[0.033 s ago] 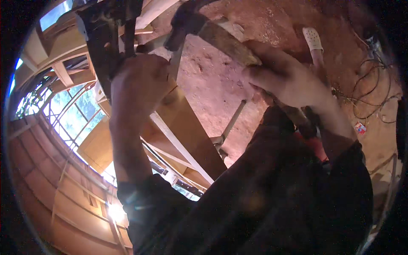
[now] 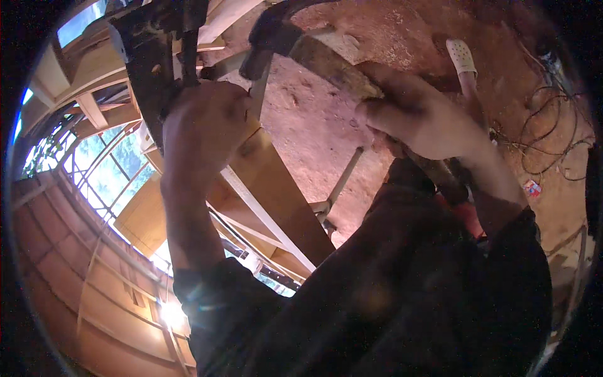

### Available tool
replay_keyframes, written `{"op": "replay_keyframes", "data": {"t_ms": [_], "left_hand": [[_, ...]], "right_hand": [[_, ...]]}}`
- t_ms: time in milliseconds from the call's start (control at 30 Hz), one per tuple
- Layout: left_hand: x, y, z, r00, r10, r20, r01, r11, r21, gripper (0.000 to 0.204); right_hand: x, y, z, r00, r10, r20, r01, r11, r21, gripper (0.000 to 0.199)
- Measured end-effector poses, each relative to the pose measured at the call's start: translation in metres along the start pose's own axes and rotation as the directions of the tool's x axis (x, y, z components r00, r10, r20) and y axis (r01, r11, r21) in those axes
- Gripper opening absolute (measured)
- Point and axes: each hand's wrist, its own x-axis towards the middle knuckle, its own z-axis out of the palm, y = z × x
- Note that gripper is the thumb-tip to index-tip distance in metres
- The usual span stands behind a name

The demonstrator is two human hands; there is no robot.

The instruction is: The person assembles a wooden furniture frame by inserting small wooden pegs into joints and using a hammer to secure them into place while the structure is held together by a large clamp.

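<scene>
My right hand (image 2: 424, 116) is wrapped around the wooden handle of a hammer (image 2: 336, 69). The dark hammer head (image 2: 271, 41) is at the top middle, a little above and right of my left hand (image 2: 207, 116). That hand is closed, its fingers curled against a dark, flat upright piece (image 2: 147, 63), which looks like metal. Whatever its fingertips grip is hidden. Below them a wide brown wooden board (image 2: 273, 182) with a pale edge slants down toward my lap.
Reddish bare ground (image 2: 314, 125) lies beneath. A person's foot in a pale clog (image 2: 461, 56) stands at the upper right, near a loose black cable (image 2: 546, 132). Wooden framing (image 2: 94, 110) fills the left, with a bright lamp (image 2: 171, 313) at lower left.
The hammer and my right hand have shifted very slightly left. My left hand stays nearly in place.
</scene>
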Motion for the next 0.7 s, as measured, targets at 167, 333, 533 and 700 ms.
{"op": "replay_keyframes", "data": {"t_ms": [167, 333, 533, 700], "left_hand": [[-0.0015, 0.0045, -0.0038, 0.999, -0.01, -0.046, 0.008, 0.999, -0.037, 0.017], [-0.0031, 0.0057, -0.0053, 0.997, -0.068, 0.026, 0.069, 0.996, -0.053, 0.023], [-0.0024, 0.0025, -0.0019, 0.996, 0.007, -0.084, -0.013, 0.997, -0.076, 0.015], [-0.003, 0.0017, -0.0019, 1.0, -0.013, -0.027, 0.01, 0.994, -0.105, 0.015]], "right_hand": [[-0.0016, 0.0034, 0.0005, 0.996, -0.069, -0.054, 0.066, 0.996, -0.067, 0.031], [0.0038, 0.0045, -0.0013, 0.998, 0.023, -0.057, -0.019, 0.997, 0.071, 0.038], [0.0009, 0.0019, -0.0039, 0.999, 0.0, -0.049, 0.005, 0.995, 0.096, 0.036], [-0.0013, 0.0039, 0.0006, 0.998, -0.008, -0.055, 0.012, 0.998, 0.063, 0.029]]}}
